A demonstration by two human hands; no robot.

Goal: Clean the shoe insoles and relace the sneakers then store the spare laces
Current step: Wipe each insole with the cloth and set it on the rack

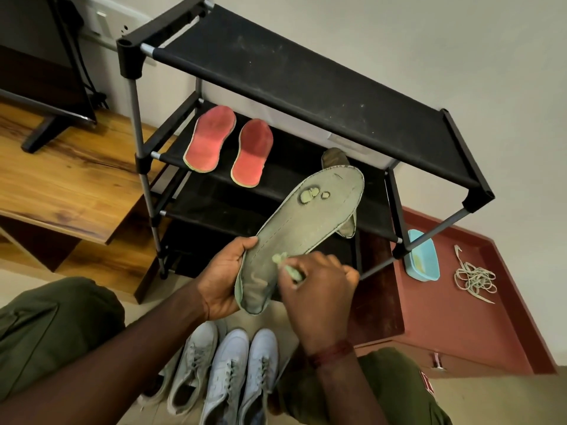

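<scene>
Scrubbing insole [310, 216] | left hand [221, 283] gripping it, right hand [319, 289] pinching cloth [280, 259] | relacing sneakers [227, 372], storing laces [474, 279] judged pending

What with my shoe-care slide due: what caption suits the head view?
Left hand holds a worn grey-green insole while the right hand presses a small pale-green tool against its heel end.
</scene>
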